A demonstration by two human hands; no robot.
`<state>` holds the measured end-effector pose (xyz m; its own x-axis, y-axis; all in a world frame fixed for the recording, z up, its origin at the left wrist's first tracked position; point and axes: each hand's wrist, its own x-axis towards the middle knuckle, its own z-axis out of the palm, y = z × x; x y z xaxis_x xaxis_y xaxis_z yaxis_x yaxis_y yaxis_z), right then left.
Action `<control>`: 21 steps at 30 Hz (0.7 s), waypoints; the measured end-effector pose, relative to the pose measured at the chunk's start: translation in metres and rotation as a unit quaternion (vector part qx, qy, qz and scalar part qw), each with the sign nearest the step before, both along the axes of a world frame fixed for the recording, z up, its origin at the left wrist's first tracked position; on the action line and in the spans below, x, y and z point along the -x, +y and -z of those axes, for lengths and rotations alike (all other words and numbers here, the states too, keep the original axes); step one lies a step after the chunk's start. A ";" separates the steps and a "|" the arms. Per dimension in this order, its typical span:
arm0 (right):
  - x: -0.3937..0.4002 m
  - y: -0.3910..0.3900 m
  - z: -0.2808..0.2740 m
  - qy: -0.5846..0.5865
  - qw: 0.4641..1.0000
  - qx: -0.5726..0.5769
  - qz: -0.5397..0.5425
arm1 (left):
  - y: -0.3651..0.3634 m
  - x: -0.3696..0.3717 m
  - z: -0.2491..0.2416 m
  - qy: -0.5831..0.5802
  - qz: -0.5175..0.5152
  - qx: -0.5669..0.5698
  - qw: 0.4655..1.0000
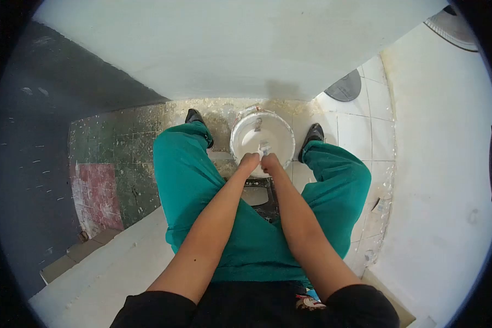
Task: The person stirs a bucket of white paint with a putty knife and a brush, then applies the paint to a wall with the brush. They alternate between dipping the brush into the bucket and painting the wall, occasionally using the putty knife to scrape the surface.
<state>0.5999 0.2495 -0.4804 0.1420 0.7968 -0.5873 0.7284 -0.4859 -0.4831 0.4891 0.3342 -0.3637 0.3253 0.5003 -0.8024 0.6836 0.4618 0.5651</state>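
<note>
Between my feet a round white bucket point(279, 128) stands on the floor, with whitish material inside and smears on its rim. Over its near side, my left hand point(250, 162) and my right hand point(270, 163) are close together with fingers closed. A small pale object point(264, 146) projects beyond my right hand over the bucket; its exact form is too small to tell. Whether my left hand grips anything is hidden.
A pale wall point(218, 49) rises just beyond the bucket. On the tiled floor are a grey disc point(345, 87) and a small item point(381, 205) at the right. A dark wall point(33, 147) stands at the left, and a fan point(454, 27) shows top right.
</note>
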 end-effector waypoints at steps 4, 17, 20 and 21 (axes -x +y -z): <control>-0.005 0.007 0.046 0.128 0.947 0.124 0.266 | 0.002 0.012 0.044 0.041 0.127 -0.089 0.987; 0.023 0.031 -0.020 -0.140 0.958 0.038 0.247 | 0.016 -0.009 0.025 0.007 0.168 -0.102 0.980; 0.027 0.032 -0.021 -0.128 0.967 0.044 0.217 | 0.015 -0.005 0.019 0.021 0.131 -0.108 0.985; 0.028 0.032 -0.025 -0.133 0.961 0.047 0.238 | 0.015 -0.003 0.025 0.020 0.134 -0.095 0.986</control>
<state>0.5718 0.2810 -0.4557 0.6330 0.5492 -0.5457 0.5043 -0.8273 -0.2476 0.4921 0.3490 -0.3892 0.4366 0.5432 -0.7172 0.7905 0.1489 0.5940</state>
